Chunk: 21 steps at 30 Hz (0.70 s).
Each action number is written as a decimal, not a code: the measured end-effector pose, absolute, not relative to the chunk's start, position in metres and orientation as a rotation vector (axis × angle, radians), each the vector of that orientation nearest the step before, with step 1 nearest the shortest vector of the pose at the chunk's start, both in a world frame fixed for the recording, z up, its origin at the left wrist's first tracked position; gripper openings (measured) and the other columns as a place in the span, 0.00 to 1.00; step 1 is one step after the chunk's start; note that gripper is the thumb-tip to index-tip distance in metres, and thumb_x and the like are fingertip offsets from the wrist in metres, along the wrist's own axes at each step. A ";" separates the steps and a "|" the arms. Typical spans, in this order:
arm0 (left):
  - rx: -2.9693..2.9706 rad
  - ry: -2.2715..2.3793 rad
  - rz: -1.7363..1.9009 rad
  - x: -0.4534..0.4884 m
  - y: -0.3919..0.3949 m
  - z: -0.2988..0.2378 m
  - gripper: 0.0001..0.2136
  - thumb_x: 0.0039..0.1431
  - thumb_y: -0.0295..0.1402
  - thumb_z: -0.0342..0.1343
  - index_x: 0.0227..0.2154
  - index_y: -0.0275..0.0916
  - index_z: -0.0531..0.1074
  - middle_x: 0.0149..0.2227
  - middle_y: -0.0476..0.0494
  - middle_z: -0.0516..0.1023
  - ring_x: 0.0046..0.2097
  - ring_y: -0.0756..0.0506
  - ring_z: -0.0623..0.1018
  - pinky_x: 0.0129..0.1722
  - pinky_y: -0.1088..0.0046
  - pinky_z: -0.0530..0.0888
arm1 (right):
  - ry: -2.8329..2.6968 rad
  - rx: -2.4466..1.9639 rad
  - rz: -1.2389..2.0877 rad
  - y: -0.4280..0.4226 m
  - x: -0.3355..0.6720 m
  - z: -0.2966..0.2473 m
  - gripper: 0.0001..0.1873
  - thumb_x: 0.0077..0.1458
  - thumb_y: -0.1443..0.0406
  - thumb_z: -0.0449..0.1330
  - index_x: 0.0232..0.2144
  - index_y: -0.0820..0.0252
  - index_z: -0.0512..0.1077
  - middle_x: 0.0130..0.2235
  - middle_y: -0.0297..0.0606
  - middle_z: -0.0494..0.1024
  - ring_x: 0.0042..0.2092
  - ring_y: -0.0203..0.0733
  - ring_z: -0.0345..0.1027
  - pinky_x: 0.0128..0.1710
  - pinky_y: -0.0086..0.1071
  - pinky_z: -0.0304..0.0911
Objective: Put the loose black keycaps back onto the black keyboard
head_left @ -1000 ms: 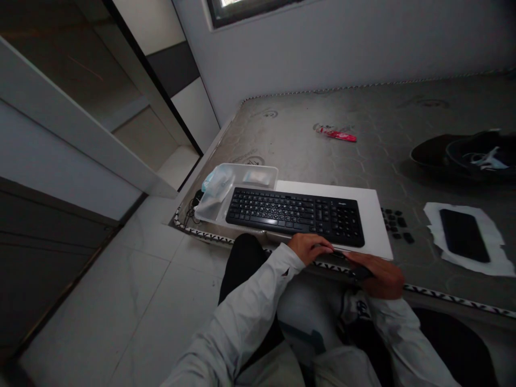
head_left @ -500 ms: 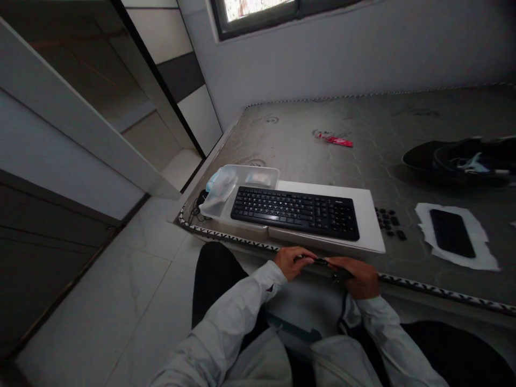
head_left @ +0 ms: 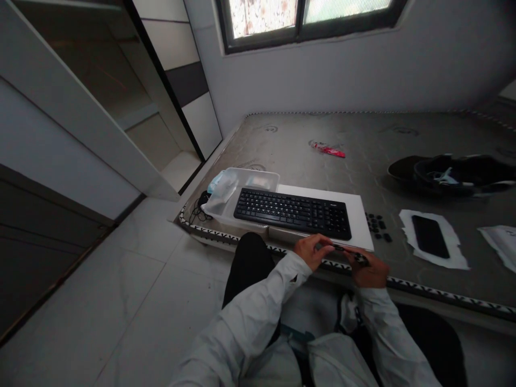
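Observation:
My left hand [head_left: 311,251] and my right hand [head_left: 368,267] meet just in front of the keyboard's near edge. Fingertips of both hands are closed on a small black piece [head_left: 337,248], too small and dim to name surely. A dark object with light specks [head_left: 362,259] also lies in my right hand's grasp, its kind unclear. The black keyboard [head_left: 292,211] rests partly on a white box [head_left: 360,220] and partly over a clear plastic tray [head_left: 226,212]. Several loose black keycaps [head_left: 377,224] lie to the right of the box.
A dark phone [head_left: 429,236] lies on white paper [head_left: 455,258] at the right. Behind it sits a black bag-like item [head_left: 455,172]. A red packet [head_left: 332,152] lies farther back on the grey mattress [head_left: 290,145]. A black cable [head_left: 197,211] is left of the tray.
The head view has tilted up and shifted right. Both hands are now closer to the box's front edge, still together on the small black piece. My left knee has moved right in view.

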<state>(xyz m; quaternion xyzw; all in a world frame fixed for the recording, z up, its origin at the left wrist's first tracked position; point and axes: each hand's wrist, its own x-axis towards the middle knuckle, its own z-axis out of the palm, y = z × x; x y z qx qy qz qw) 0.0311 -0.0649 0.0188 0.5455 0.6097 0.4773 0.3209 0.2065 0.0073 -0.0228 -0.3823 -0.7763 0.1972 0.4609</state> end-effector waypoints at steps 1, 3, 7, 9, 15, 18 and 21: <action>1.442 1.595 1.254 0.035 -0.064 0.019 0.11 0.57 0.41 0.55 0.38 0.41 0.74 0.36 0.50 0.77 0.24 0.55 0.69 0.29 0.79 0.69 | -1.880 -0.984 0.498 0.007 0.209 -0.025 0.16 0.51 0.53 0.60 0.31 0.59 0.78 0.32 0.41 0.80 0.33 0.48 0.75 0.32 0.37 0.70; 1.466 1.575 1.252 0.039 -0.063 0.020 0.11 0.56 0.41 0.56 0.38 0.41 0.74 0.35 0.50 0.77 0.25 0.55 0.70 0.29 0.79 0.69 | -1.836 -1.034 0.522 0.005 0.215 -0.027 0.16 0.51 0.53 0.60 0.31 0.59 0.78 0.32 0.41 0.80 0.34 0.48 0.75 0.34 0.37 0.70; 1.504 1.554 1.179 0.038 -0.064 0.028 0.10 0.55 0.40 0.57 0.37 0.41 0.74 0.34 0.51 0.77 0.24 0.55 0.70 0.27 0.80 0.68 | -1.822 -1.011 0.578 -0.003 0.219 -0.021 0.13 0.51 0.55 0.60 0.32 0.57 0.78 0.33 0.39 0.80 0.35 0.48 0.75 0.36 0.39 0.70; 1.538 1.550 1.132 0.033 -0.066 0.036 0.10 0.53 0.38 0.59 0.36 0.40 0.74 0.33 0.51 0.78 0.22 0.56 0.69 0.25 0.80 0.67 | -1.827 -0.974 0.599 -0.008 0.217 -0.013 0.13 0.52 0.55 0.60 0.33 0.57 0.78 0.33 0.39 0.80 0.35 0.47 0.75 0.36 0.40 0.70; 1.586 1.531 1.142 0.020 -0.073 0.055 0.09 0.56 0.37 0.56 0.36 0.39 0.72 0.36 0.51 0.77 0.20 0.57 0.70 0.20 0.81 0.66 | -1.809 -0.972 0.698 -0.025 0.200 0.007 0.16 0.51 0.54 0.62 0.37 0.58 0.77 0.36 0.41 0.80 0.37 0.46 0.75 0.40 0.38 0.70; 1.584 1.550 1.113 0.016 -0.077 0.058 0.09 0.56 0.38 0.55 0.37 0.40 0.70 0.36 0.52 0.77 0.20 0.56 0.72 0.19 0.81 0.65 | -1.782 -0.950 0.736 -0.030 0.192 0.013 0.16 0.52 0.54 0.61 0.38 0.57 0.77 0.37 0.39 0.80 0.38 0.46 0.75 0.41 0.36 0.70; 1.658 1.611 1.057 0.011 -0.075 0.062 0.08 0.56 0.36 0.55 0.37 0.40 0.71 0.37 0.52 0.78 0.21 0.56 0.71 0.22 0.81 0.67 | -1.777 -0.953 0.783 -0.030 0.187 0.018 0.16 0.53 0.54 0.60 0.38 0.56 0.76 0.38 0.39 0.80 0.39 0.46 0.75 0.42 0.37 0.69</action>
